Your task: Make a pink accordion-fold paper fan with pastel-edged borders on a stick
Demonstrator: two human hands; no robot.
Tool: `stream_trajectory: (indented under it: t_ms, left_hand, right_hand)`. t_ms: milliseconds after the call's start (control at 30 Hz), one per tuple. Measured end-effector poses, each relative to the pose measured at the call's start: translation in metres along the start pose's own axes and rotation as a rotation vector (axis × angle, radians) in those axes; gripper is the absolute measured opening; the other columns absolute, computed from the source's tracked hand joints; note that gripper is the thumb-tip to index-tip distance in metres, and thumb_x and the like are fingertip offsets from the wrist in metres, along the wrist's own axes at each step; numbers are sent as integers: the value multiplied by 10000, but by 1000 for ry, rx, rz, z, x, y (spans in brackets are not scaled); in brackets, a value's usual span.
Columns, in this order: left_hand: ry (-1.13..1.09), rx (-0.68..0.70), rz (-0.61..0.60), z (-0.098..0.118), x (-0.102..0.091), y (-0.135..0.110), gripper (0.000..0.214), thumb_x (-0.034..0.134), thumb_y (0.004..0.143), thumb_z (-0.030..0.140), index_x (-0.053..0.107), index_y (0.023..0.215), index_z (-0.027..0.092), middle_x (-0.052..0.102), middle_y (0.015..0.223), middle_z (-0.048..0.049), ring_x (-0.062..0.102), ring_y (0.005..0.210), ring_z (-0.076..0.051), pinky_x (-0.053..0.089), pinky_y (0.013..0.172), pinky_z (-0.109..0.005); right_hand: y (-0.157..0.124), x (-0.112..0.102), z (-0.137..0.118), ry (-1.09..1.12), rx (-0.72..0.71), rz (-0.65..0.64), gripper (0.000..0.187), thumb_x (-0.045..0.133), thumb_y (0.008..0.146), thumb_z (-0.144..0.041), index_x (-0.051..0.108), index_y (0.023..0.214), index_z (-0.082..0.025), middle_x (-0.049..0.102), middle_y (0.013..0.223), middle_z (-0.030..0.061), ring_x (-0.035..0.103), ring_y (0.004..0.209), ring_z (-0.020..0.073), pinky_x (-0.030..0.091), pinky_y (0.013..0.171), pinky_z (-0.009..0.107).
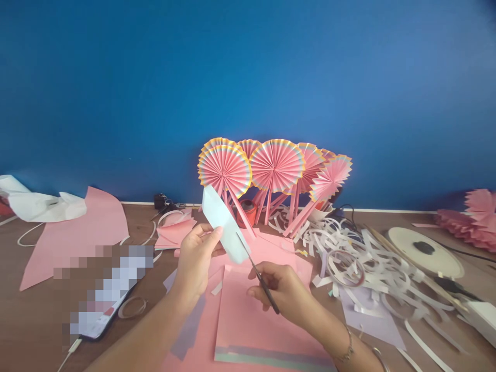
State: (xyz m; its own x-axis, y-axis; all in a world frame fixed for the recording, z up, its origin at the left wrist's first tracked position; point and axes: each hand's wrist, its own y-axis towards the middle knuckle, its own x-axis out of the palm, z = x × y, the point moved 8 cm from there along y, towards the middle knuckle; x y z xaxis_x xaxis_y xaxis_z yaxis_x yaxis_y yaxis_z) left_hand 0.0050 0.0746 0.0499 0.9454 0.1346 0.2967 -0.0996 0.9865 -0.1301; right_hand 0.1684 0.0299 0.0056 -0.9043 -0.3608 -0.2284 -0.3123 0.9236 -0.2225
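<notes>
Between its thumb and fingers, my left hand [196, 263] pinches a pale blue piece of paper [220, 219], raised and tilted above the table. My right hand [287, 292] is closed around the dark handle of a pair of scissors [267, 292]. The blades lie against the lower right end of the blue paper; whether they have cut into it I cannot tell. Beneath my hands lies a pink sheet [251, 323] with a pale green and lilac edge, on top of larger pink paper.
Several pleated pink paper fans [277, 163] stand along the blue wall [248, 67]. A tangle of white paper strips [372, 279] covers the right side, near a round cream object [437, 258]. At left are a phone [112, 299] on a cable and a pink sheet [77, 237].
</notes>
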Motion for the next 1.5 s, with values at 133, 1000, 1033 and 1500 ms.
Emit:
stream_trajectory:
  t_ms: [133, 1000, 1033, 1500]
  left_hand:
    - [19, -6, -30, -2, 4, -2, 252, 711, 725, 362, 558, 783, 170, 700, 692, -13, 685, 681, -183, 535, 640, -282]
    - [50, -44, -105, -15, 14, -9, 257, 688, 749, 396, 567, 809, 177, 728, 706, -33, 705, 691, -218, 530, 666, -317]
    - [48, -45, -107, -15, 14, -10, 257, 688, 749, 396, 567, 808, 177, 728, 707, -35, 705, 693, -220, 531, 669, -321]
    - [46, -114, -199, -22, 24, -16, 248, 689, 740, 388, 590, 806, 171, 739, 725, -56, 703, 686, -215, 526, 678, -317]
  right_hand:
    - [0, -1, 2, 30, 1, 3, 311, 717, 715, -402, 611, 895, -171, 468, 525, -77, 523, 479, 112, 399, 466, 220]
    - [0, -4, -2, 10, -5, 62, 355, 737, 689, -468, 581, 819, -177, 437, 497, -89, 502, 443, 112, 416, 463, 238]
    - [0, -4, -2, 4, -1, 64, 358, 739, 687, -468, 583, 825, -177, 437, 498, -90, 502, 437, 111, 409, 456, 236]
    - [2, -5, -2, 117, 7, 76, 154, 692, 695, -268, 599, 783, -181, 475, 529, -75, 483, 467, 96, 465, 488, 237]
